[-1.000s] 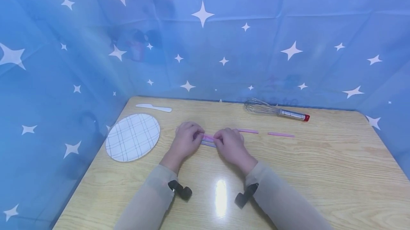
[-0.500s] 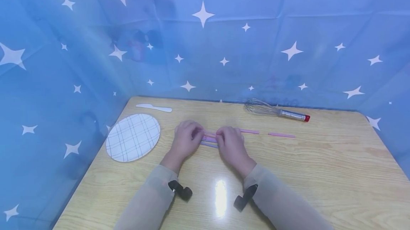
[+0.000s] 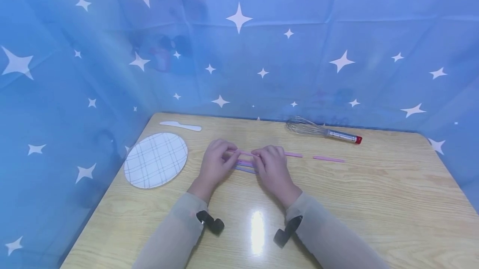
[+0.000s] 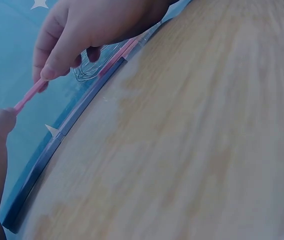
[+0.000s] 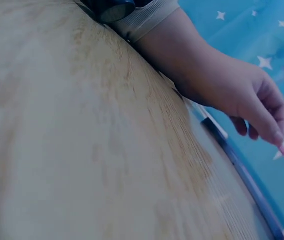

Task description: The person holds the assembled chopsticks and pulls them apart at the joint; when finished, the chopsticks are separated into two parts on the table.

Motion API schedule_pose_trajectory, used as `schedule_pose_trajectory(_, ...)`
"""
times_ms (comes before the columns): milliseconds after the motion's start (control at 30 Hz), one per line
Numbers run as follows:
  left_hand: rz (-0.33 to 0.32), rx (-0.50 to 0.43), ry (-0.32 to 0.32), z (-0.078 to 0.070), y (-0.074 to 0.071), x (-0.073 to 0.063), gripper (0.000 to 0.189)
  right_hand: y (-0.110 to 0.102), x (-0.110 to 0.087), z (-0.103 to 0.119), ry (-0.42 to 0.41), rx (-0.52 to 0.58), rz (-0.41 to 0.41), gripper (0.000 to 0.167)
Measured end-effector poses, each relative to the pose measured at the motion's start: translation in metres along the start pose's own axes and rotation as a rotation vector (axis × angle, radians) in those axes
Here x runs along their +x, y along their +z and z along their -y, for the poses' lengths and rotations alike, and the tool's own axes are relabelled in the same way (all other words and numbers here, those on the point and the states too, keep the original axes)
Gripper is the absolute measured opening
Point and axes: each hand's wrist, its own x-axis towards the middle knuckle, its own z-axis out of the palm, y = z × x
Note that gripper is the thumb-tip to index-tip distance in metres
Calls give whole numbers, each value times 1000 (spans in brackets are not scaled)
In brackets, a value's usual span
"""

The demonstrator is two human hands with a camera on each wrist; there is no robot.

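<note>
By the left hand, and farther right by the right hand, a pink stick is pinched. It is held above the table, its long axis running crosswise from hand to hand, roughly parallel to a blue stick lying nearer.

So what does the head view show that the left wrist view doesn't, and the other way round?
Only the head view shows the checked white plate, the white knife and the whisk's red-tipped handle.

Only the left wrist view shows, with no extra object, the curled lower fingers of the right hand.

Both show the two hands with a pink stick held between them, the blue stick, the whisk's wires, the table and the starry backdrop.
</note>
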Motion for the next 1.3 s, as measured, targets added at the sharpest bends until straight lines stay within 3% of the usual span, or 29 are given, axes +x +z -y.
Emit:
schedule_pose_trajectory(600,54,14,46,-7,3,-1,17,-18,-14,-9,-16,-34,-36,12)
schedule_pose_trajectory(833,25,6,122,-20,16,1,14,-33,-25,-19,-46,0,-80,13)
schedule_pose_trajectory(1133,62,32,138,-33,29,1,11,-45,-36,-33,-118,-18,-125,15)
schedule_pose_trajectory(1300,58,21,178,-41,37,2,12,-54,-44,-40,-111,-34,-135,12)
